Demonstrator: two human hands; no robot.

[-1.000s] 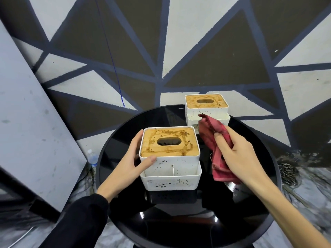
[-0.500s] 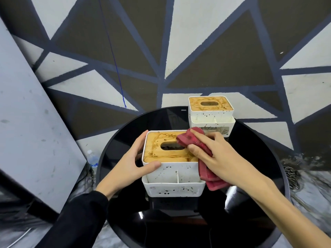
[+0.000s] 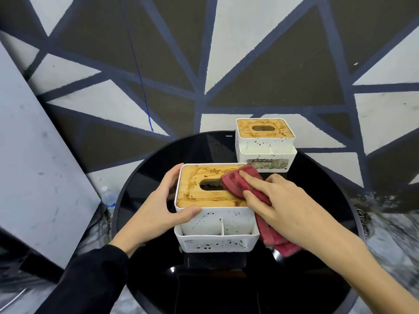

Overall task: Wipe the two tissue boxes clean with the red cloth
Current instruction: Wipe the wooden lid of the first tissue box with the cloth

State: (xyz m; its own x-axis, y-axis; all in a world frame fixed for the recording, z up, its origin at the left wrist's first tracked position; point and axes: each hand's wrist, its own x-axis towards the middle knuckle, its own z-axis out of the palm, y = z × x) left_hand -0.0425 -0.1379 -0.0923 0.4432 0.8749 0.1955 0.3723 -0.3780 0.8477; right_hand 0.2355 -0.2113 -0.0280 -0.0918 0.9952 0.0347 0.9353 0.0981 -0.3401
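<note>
While left hand (image 3: 156, 211) clasps near tissue box (image 3: 215, 214) edge; right hand (image 3: 283, 207) fingers flat on red cloth (image 3: 238, 180)

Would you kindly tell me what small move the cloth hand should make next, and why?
Probably sweep the red cloth leftward: the right hand presses it on the right of the near white tissue box's wooden lid, brown stains remain left, and the left hand steadies the box.

Glossy black table (image 3: 158, 168); white plastic tissue boxes (image 3: 217, 220) with stained wooden lids; fuzzy red cloth (image 3: 240, 182).
</note>
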